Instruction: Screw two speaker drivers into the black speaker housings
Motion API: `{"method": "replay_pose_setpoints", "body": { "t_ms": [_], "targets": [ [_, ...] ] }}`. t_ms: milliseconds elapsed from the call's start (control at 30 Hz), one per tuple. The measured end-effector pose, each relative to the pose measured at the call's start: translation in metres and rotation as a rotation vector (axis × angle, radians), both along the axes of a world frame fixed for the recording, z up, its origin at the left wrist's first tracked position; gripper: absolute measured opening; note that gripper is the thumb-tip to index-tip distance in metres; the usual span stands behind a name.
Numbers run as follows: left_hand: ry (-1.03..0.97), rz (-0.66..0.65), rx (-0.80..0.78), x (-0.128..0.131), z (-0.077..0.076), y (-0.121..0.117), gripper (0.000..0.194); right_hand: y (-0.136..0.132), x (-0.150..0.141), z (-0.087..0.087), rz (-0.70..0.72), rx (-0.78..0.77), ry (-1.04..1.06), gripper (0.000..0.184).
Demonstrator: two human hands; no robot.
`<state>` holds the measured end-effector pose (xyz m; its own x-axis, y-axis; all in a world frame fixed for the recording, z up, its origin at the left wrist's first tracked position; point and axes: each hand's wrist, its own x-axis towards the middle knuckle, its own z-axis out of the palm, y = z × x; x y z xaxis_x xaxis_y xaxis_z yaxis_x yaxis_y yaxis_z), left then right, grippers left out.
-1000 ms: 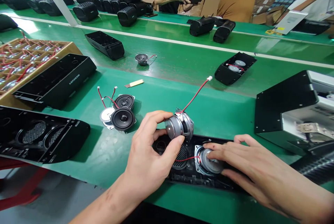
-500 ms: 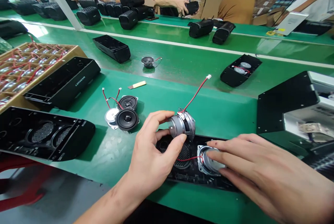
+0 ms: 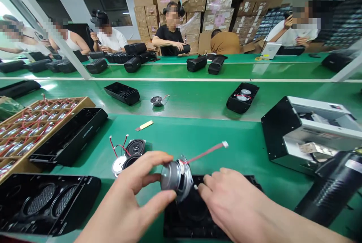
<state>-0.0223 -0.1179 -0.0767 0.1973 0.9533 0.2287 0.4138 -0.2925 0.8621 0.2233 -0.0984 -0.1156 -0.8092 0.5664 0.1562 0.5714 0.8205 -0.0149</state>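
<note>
My left hand (image 3: 132,197) pinches a small silver speaker driver (image 3: 175,177) between thumb and fingers, held tilted above a black speaker housing (image 3: 181,224) on the green table. A red wire with a white plug (image 3: 224,144) trails from the driver to the right. My right hand (image 3: 234,201) lies over the housing with fingers pressed together, its fingertips beside the driver's rim; whatever is under it is hidden. Two loose drivers (image 3: 132,150) with red wires lie to the left.
Another open black housing (image 3: 48,203) lies front left, a long black shell (image 3: 70,135) and a wooden tray of drivers (image 3: 31,122) behind it. A black and white machine (image 3: 305,133) stands right. Across the belt, several people sit with black speakers (image 3: 132,60).
The camera has tilted up, showing the people opposite. My left hand has shifted the driver leftward and lower; my right hand has slid left over the housing, covering the seated driver.
</note>
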Motion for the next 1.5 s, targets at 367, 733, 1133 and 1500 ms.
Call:
{"method": "replay_pose_setpoints", "body": {
  "t_ms": [367, 733, 1133, 1500],
  "targets": [
    [0.599, -0.463, 0.089, 0.037, -0.004, 0.01, 0.044, -0.03, 0.058, -0.028, -0.151, -0.09, 0.608, 0.02],
    [0.699, -0.52, 0.123, 0.044, -0.027, 0.007, 0.038, -0.035, 0.058, -0.036, -0.171, -0.161, 0.72, 0.02],
    [0.715, -0.564, 0.14, 0.044, -0.038, 0.007, 0.027, -0.036, 0.059, -0.038, -0.187, -0.205, 0.746, 0.018],
    [0.731, -0.586, 0.12, 0.042, -0.039, 0.009, 0.026, -0.035, 0.054, -0.036, -0.192, -0.156, 0.739, 0.018]
  ]
}}
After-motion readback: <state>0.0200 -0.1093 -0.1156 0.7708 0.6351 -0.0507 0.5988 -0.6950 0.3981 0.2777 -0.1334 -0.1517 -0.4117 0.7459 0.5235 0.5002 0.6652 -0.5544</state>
